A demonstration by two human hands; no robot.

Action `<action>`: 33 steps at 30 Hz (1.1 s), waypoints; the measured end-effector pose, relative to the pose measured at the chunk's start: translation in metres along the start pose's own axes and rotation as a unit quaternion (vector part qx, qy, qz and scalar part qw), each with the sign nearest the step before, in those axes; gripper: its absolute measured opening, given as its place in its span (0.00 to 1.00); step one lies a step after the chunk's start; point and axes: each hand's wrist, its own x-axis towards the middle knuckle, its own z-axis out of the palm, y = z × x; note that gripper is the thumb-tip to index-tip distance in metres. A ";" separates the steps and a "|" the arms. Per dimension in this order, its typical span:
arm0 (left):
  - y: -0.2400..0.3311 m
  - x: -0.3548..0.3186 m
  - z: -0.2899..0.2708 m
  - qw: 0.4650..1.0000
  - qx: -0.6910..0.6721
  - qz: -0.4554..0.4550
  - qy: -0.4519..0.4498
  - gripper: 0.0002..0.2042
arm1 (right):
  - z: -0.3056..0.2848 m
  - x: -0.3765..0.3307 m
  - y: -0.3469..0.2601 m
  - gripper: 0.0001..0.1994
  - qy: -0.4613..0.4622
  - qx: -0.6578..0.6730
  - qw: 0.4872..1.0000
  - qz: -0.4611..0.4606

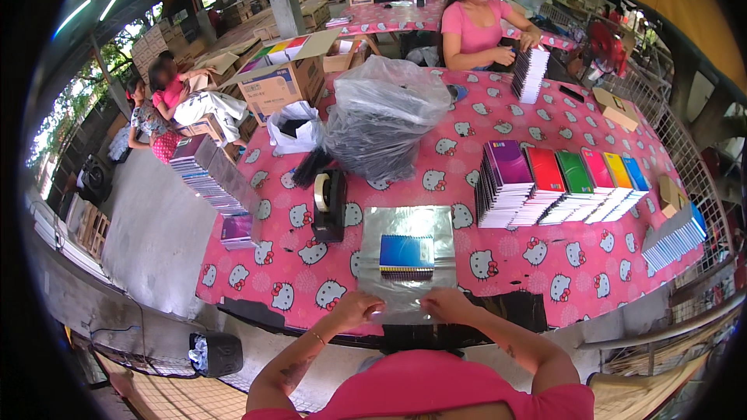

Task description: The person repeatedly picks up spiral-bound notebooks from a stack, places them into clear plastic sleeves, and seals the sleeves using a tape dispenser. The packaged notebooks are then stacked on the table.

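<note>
A clear plastic bag [375, 223] lies flat at the near edge of the table. A small stack of spiral notebooks [407, 251], blue cover on top, rests on or inside it; I cannot tell which. My left hand [359, 307] pinches the near left part of the plastic. On the opposite side my right hand [449, 306] is closed at the near right part, fingertips on the film. Just beyond the bag, a black tape dispenser [329, 206] stands to the left.
Stacked notebooks [510, 179] in several colours fill the right side; purple notebooks [214, 179] line the left edge. A large bundle of plastic bags [381, 120] sits mid-table near a cardboard box [284, 89]. Across the table a person [478, 27] handles a notebook stack [530, 76].
</note>
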 end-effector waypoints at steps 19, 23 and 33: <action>-0.052 0.099 -0.045 0.975 -0.052 -0.044 0.210 0.12 | -0.026 0.057 -0.026 0.07 0.314 -0.018 0.944 0.096; -0.061 0.091 -0.056 0.954 -0.247 -0.133 0.109 0.11 | -0.055 0.063 -0.016 0.09 0.231 0.083 0.957 0.153; -0.070 0.115 -0.059 0.970 -0.125 -0.173 0.117 0.13 | 0.016 0.068 -0.070 0.24 0.205 -0.244 0.948 0.008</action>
